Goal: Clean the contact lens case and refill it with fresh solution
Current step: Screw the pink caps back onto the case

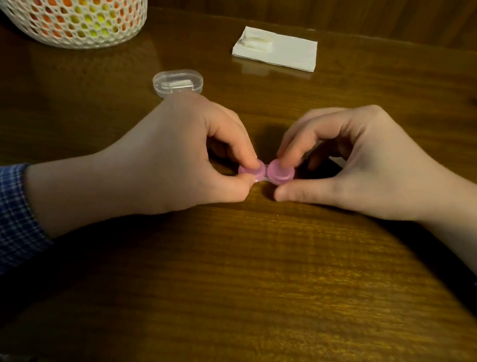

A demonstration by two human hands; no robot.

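Pink lens case (266, 173) mid-table, left hand (172, 151) pinching 1 cap, right hand (360, 160) fingers clamped on other

No writing, label, brand, number or sign can be read anywhere on the things that stand on this table (279, 266).

Dim, warm light; soft glare on the glossy table (374, 77) at far right and under the napkin (287, 51). Dark shadows beneath both wrists. Edges bowed by wide-angle; slight softness throughout.
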